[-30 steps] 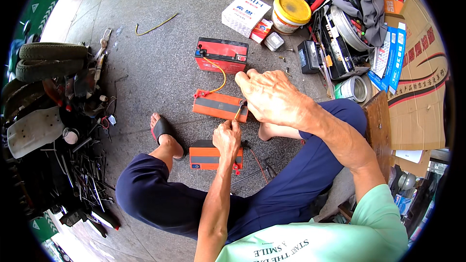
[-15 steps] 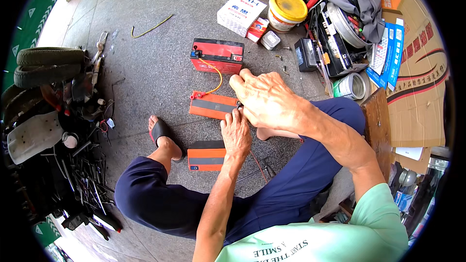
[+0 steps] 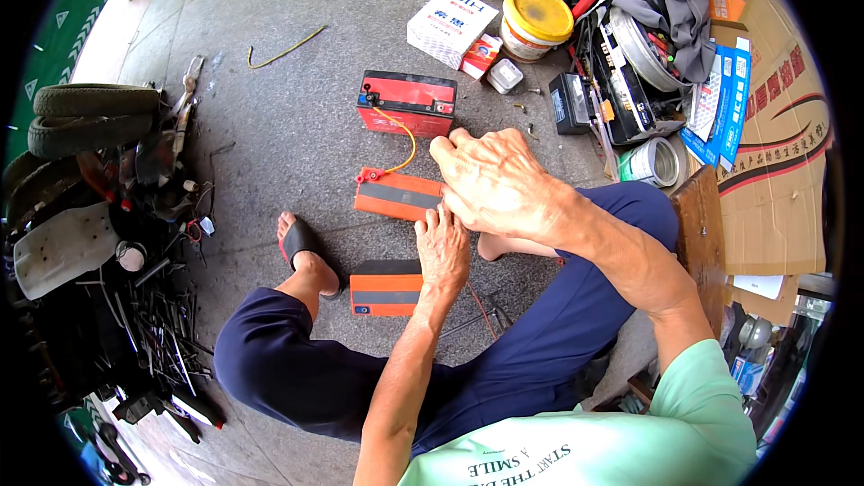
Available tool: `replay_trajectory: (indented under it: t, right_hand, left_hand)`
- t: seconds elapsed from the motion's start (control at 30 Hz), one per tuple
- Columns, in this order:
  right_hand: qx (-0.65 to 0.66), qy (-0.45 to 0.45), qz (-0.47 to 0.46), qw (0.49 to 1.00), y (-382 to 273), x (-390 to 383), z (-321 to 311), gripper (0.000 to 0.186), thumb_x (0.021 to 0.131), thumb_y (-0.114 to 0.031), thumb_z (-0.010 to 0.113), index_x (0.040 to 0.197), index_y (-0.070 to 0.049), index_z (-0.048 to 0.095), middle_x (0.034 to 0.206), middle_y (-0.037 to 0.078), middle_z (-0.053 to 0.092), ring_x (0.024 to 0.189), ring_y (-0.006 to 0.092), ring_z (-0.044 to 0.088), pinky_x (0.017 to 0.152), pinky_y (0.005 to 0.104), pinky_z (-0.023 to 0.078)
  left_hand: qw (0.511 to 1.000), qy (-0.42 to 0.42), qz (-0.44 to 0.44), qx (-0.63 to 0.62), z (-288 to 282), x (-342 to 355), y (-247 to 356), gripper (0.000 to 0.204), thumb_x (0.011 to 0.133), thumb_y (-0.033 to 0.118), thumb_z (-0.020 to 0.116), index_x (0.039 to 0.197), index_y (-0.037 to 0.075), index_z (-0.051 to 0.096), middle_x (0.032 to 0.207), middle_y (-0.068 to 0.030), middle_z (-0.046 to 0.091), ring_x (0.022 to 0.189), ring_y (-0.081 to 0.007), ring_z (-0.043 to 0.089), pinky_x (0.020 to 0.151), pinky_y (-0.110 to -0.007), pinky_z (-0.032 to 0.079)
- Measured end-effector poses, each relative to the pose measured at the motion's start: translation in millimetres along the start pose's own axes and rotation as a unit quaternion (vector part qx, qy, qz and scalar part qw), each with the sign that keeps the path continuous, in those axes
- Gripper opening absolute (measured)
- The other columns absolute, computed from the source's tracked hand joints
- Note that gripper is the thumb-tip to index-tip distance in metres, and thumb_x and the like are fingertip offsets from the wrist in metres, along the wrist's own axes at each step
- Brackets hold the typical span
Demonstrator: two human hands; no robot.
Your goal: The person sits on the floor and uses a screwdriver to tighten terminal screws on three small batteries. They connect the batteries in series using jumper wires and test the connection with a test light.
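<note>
On the floor between my legs lies an orange battery with a grey stripe [image 3: 396, 195], red at its left end. A yellow wire [image 3: 412, 148] links that end to the dark terminal of a red battery with a black top [image 3: 407, 108], standing farther off. My right hand [image 3: 504, 182] is closed over the orange battery's right end; its palm hides what it grips. My left hand [image 3: 443, 250] has its fingertips pressed together against the same end, just below the right hand. Nearer me lies another orange, grey-striped case [image 3: 385, 293], partly behind my left wrist.
Back right are a white box [image 3: 450, 27], a yellow-lidded bucket [image 3: 536, 20] and a heap of parts with an open tin [image 3: 652, 162]. Tyres [image 3: 90, 117] and scattered tools [image 3: 166, 333] lie at left. A loose yellow wire [image 3: 286, 48] lies beyond.
Both hands stay at the orange battery's right end, with only a slight shift of the right hand's fingers. The whole view has moved a little.
</note>
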State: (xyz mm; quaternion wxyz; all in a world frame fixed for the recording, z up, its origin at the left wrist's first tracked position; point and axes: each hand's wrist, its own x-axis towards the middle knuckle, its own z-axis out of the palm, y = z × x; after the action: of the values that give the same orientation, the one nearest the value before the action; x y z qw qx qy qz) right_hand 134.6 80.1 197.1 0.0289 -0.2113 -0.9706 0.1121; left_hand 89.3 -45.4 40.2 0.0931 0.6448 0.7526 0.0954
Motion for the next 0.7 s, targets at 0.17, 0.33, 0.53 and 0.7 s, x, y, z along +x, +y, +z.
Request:
replay_trajectory:
  t: [0.17,0.33,0.53,0.7]
  right_hand:
    - [-0.004,-0.026,0.009,1.000,2.1,-0.4,-0.3,0.022,0.079,-0.017,0.057,0.090,0.000,0.048,0.078,0.017,0.061,0.070,0.0345,0.062,0.063,0.0449,0.046]
    - [0.008,-0.060,0.032,0.998,4.9,3.3,0.5,0.023,0.082,-0.019,0.055,0.092,0.000,0.047,0.078,0.017,0.061,0.070,0.0343,0.062,0.063,0.0453,0.045]
    - [0.008,-0.048,0.017,0.999,0.3,0.6,-3.0,0.025,0.082,-0.019,0.055,0.093,0.001,0.046,0.085,0.019,0.058,0.075,0.0331,0.062,0.063,0.0455,0.046]
    - [-0.003,-0.034,-0.002,0.999,0.6,-3.2,0.2,0.028,0.079,-0.017,0.056,0.095,0.002,0.044,0.083,0.018,0.058,0.074,0.0333,0.063,0.063,0.0453,0.047]
  left_hand:
    - [0.999,-0.047,-0.020,-0.010,0.3,2.6,2.0,0.054,0.070,0.005,0.061,0.121,-0.006,0.044,0.107,-0.0129,0.046,0.096,-0.0261,0.046,0.077,-0.036,0.036]
    - [0.999,-0.041,-0.029,0.004,3.3,3.7,1.9,0.058,0.071,0.004,0.060,0.125,-0.006,0.041,0.109,-0.0133,0.046,0.096,-0.0267,0.046,0.077,-0.036,0.037]
    - [0.999,-0.041,-0.023,-0.021,8.2,0.2,-1.0,0.053,0.071,0.005,0.061,0.122,-0.003,0.048,0.125,-0.0177,0.043,0.099,-0.0281,0.047,0.077,-0.038,0.038]
    - [0.997,-0.074,-0.008,-0.006,4.3,6.4,-1.5,0.050,0.071,0.005,0.061,0.120,-0.002,0.051,0.132,-0.0191,0.040,0.103,-0.0287,0.047,0.079,-0.038,0.038]
